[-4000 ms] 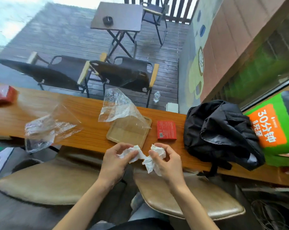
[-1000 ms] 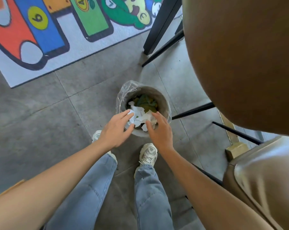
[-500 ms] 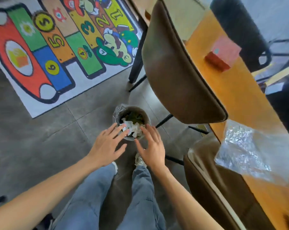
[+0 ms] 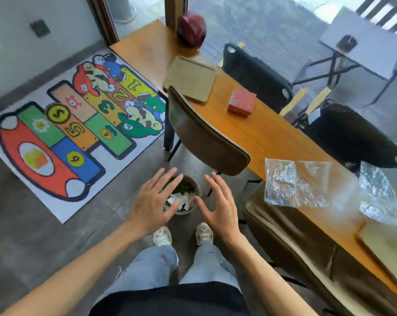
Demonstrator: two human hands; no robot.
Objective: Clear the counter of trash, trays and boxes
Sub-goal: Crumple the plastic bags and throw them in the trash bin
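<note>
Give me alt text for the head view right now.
Both empty hands, left hand and right hand, spread open above a small round bin holding crumpled white tissue. Clear plastic bags, a red box and tan trays sit on the wooden counter.

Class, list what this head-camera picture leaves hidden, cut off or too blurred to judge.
- Bin: the left hand covers its near-left rim; contents below the tissues unseen.
- Near tray: cut by the right edge, partly under plastic wrap.
- Red box: label too blurred to read.
</note>
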